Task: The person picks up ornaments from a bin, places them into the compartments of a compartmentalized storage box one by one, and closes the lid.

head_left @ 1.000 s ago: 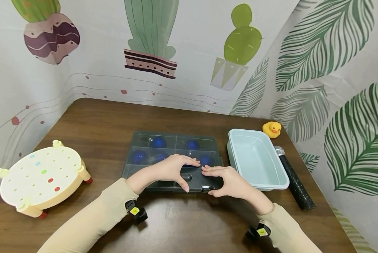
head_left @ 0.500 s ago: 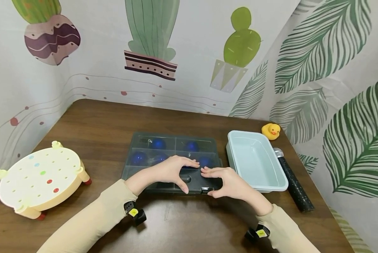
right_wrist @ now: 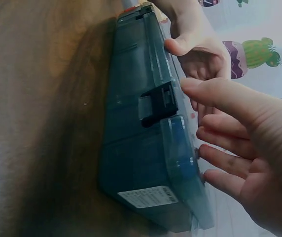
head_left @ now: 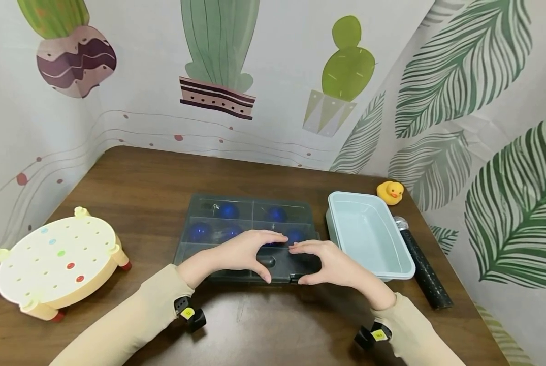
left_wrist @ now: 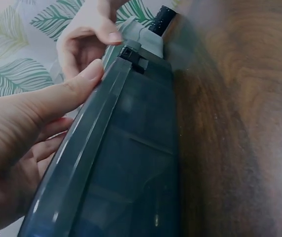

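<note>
A dark see-through compartment box (head_left: 259, 203) lies flat on the table with its lid down; blue balls (head_left: 229, 211) show through it. My left hand (head_left: 241, 250) rests on the lid's front part, fingers spread and thumb near the front edge. Beside it, my right hand (head_left: 329, 262) lies over the front right corner, fingertips on the lid. In the right wrist view a black latch (right_wrist: 158, 104) sits on the box's front side, close to the right thumb. Neither hand's fingers curl round anything.
Right of the box stands a light blue plastic basin (head_left: 373, 236). A yellow rubber duck (head_left: 390, 192) and a black microphone (head_left: 424, 267) lie beyond it. At left is a round cream pegboard-like toy (head_left: 58, 259) on short legs. A patterned cloth (head_left: 273, 66) hangs behind the table.
The head view has tilted slightly, so the scene sits lower. Both hands stay nearly still over the box; the right thumb now covers more of the front latch.
</note>
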A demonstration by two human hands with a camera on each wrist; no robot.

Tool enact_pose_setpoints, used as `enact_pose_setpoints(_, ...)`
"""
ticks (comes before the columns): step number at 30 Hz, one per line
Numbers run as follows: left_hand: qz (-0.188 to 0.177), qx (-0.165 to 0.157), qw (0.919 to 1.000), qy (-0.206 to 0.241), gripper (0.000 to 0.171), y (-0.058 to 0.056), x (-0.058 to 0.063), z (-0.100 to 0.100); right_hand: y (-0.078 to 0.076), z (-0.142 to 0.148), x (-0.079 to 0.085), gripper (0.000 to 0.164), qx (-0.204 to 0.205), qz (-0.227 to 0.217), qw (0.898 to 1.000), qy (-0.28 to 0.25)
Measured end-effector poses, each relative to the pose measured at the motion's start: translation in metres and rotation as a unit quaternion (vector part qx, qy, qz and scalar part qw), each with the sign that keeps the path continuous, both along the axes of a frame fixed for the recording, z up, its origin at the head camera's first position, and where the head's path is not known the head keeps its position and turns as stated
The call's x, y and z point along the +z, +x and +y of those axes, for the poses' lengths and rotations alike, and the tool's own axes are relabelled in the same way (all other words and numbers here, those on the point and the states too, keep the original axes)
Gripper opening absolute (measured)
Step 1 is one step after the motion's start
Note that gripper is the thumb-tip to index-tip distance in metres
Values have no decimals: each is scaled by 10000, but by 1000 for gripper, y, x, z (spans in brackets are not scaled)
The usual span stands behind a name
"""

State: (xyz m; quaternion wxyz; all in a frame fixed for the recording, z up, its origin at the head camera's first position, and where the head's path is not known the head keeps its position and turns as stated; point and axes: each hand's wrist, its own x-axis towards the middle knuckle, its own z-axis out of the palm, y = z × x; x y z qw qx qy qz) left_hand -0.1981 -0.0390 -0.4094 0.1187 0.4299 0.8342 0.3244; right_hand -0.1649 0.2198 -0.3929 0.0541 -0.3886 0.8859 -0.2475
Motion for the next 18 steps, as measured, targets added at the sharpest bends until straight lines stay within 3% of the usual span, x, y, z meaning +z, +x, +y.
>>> enact_pose_setpoints(4,167,-35,9998,34,78,3,2,-3,-5,-3,4,45,46,63,9998,-200)
enact_pose_setpoints(8,481,-111,9987,138,56,-1,12,-8,-13,-6,15,38,5,137,9993,-338)
enact_pose_setpoints(18,912,320,9936,588,37,-36,62,-36,-48,-12,64,29,-456,452,9957,-667)
